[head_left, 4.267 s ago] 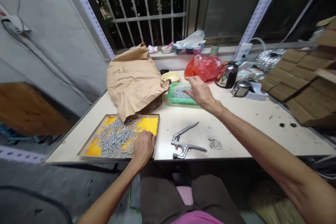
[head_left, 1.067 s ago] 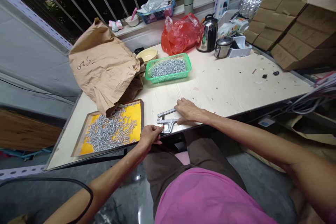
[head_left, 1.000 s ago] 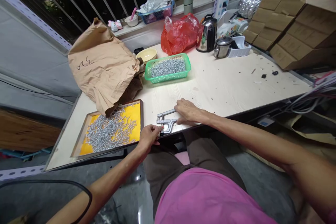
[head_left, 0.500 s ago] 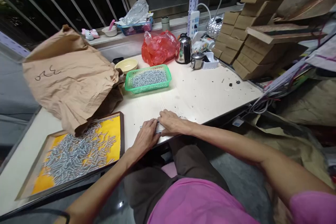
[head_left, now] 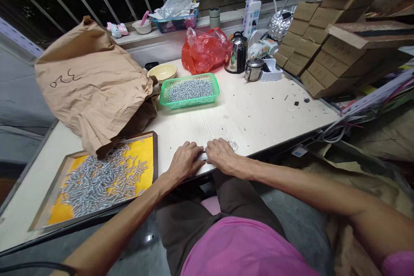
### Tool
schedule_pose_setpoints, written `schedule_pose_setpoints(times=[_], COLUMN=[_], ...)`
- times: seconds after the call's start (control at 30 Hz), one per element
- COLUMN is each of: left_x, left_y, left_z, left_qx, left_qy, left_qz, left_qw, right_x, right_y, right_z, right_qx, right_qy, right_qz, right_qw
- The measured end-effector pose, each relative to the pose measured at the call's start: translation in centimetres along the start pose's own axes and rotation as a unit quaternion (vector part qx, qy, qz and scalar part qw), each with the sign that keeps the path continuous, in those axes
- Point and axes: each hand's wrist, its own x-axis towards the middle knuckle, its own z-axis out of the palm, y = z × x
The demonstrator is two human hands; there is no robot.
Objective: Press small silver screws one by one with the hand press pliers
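Note:
Near the table's front edge, my left hand (head_left: pixel 185 160) and my right hand (head_left: pixel 224 155) are side by side, closed around a small flat pale strip (head_left: pixel 203 155) that shows between them. Most of the strip is covered by my fingers. To the left, a wooden-framed tray (head_left: pixel 155 157) with a yellow base holds a heap of small metal pins (head_left: pixel 97 183). Beyond my hands a green plastic basket (head_left: pixel 194 103) is filled with similar metal pins. A small loop of thin clear material (head_left: pixel 233 145) lies by my right hand.
A big brown paper bag (head_left: pixel 93 86) leans over the tray. Behind the basket are a yellow bowl (head_left: pixel 163 72), a red plastic bag (head_left: pixel 205 51), a kettle (head_left: pixel 237 54) and a metal cup (head_left: pixel 254 70). Cardboard boxes (head_left: pixel 336 60) are stacked at the right.
The camera view has shifted, so the table things appear further right and slightly higher. My left hand's fingers have drawn back a little from the strip; both hands stay at the table edge.

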Motion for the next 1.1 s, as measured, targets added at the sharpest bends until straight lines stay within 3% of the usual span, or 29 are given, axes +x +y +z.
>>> schedule_pose_setpoints(times=[0.13, 0.37, 0.57, 0.73, 0.9, 1.1], left_x=[-0.2, -0.2, 2.0, 3.2, 1.1, -0.3], left_y=[0.4, 0.3, 0.2, 0.0, 2.6, 6.8], left_z=[0.0, 0.0, 0.0, 0.4, 2.6, 4.6], left_qx=[-0.009, 0.000, 0.017, -0.011, -0.051, -0.135], left_qy=[-0.002, -0.015, 0.031, 0.051, 0.121, 0.137], left_qz=[-0.004, -0.002, -0.045, -0.067, -0.059, -0.027], left_qw=[1.000, 1.000, 0.998, 0.996, 0.990, 0.981], right_x=[-0.8, -0.4, 1.5, 2.4, 2.9, 5.4], right_y=[-0.4, 0.3, 3.0, 5.6, 6.5, 8.2], right_z=[1.2, 0.7, -0.1, -1.0, -0.8, 0.2], right_qx=[0.017, 0.045, -0.003, 0.018, 0.014, -0.032], right_qy=[0.025, -0.012, 0.005, -0.022, -0.028, -0.010], right_qz=[-0.001, -0.003, 0.004, -0.003, -0.014, 0.001], right_qw=[1.000, 0.999, 1.000, 1.000, 0.999, 0.999])
